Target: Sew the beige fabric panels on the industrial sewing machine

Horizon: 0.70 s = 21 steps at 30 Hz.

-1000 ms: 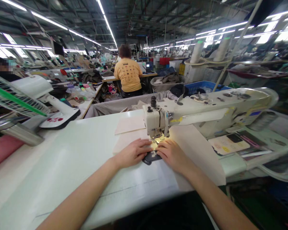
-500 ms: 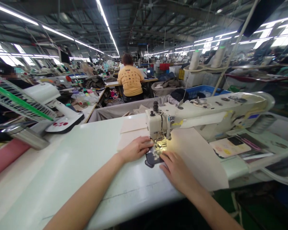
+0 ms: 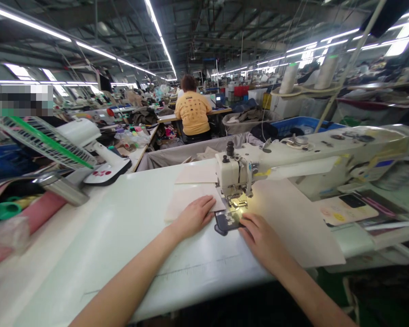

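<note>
The left hand [image 3: 194, 217] is lying flat and unclenched on a beige sheet [image 3: 184, 202], its fingers just beside a small dark patch [image 3: 226, 221] (white marks are showing on it); the right hand [image 3: 263, 240] is also resting flat, grasping nothing, its fingertips touching the patch's right edge; the patch is lying on the white table [image 3: 116, 236], just in front of the sewing machine [image 3: 310, 156] and its lit foot.
</note>
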### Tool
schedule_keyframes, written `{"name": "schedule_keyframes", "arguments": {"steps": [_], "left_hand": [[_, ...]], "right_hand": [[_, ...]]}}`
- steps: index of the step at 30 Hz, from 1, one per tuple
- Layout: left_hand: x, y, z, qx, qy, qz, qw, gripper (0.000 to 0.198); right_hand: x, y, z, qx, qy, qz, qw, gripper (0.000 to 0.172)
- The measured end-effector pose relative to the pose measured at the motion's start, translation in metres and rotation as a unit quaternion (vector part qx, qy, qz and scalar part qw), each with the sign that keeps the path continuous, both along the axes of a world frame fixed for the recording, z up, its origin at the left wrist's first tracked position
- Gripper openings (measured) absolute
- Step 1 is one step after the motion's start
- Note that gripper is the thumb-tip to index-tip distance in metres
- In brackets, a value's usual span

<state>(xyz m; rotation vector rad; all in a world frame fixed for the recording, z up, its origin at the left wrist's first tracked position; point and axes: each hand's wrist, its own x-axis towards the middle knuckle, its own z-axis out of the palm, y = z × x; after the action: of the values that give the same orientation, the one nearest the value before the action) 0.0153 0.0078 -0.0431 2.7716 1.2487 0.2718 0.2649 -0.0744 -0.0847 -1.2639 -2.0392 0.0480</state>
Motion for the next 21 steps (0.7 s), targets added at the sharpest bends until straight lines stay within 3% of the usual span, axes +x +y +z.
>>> {"name": "schedule_keyframes", "arguments": {"steps": [4, 7, 9, 12, 13, 14, 17, 19, 21], "left_hand": [[0.004, -0.011, 0.017, 0.001, -0.022, 0.057, 0.998, 0.038], [0.000, -0.007, 0.031, 0.022, -0.076, 0.122, 0.989, 0.029], [-0.010, -0.001, 0.037, 0.050, -0.205, 0.219, 0.953, 0.037], [-0.029, 0.004, 0.031, 0.116, -0.382, 0.336, 0.853, 0.049], [-0.034, 0.003, 0.026, 0.133, -0.379, 0.332, 0.853, 0.058], [-0.038, -0.001, 0.020, 0.141, -0.346, 0.307, 0.875, 0.065], [-0.041, -0.023, 0.004, 0.092, -0.163, 0.136, 0.973, 0.060], [-0.035, -0.042, 0.002, 0.055, -0.057, 0.058, 0.995, 0.054], [-0.027, -0.058, 0.006, 0.042, 0.009, 0.045, 0.998, 0.052]], "right_hand": [[0.001, 0.003, -0.004, -0.001, 0.002, 0.011, 1.000, 0.019], [0.001, 0.004, -0.002, -0.002, 0.013, 0.018, 1.000, 0.019], [0.000, 0.004, -0.001, -0.003, 0.023, 0.021, 1.000, 0.019], [0.001, 0.006, -0.002, -0.007, 0.042, 0.025, 0.999, 0.020], [0.002, 0.007, -0.002, -0.009, 0.053, 0.027, 0.998, 0.021], [0.003, 0.009, -0.002, -0.012, 0.068, 0.027, 0.997, 0.021], [0.006, 0.009, 0.007, -0.026, 0.132, 0.007, 0.991, 0.022], [0.001, 0.004, 0.019, -0.024, 0.167, -0.019, 0.985, 0.023], [-0.011, -0.005, 0.032, -0.017, 0.169, -0.017, 0.985, 0.023]]}}
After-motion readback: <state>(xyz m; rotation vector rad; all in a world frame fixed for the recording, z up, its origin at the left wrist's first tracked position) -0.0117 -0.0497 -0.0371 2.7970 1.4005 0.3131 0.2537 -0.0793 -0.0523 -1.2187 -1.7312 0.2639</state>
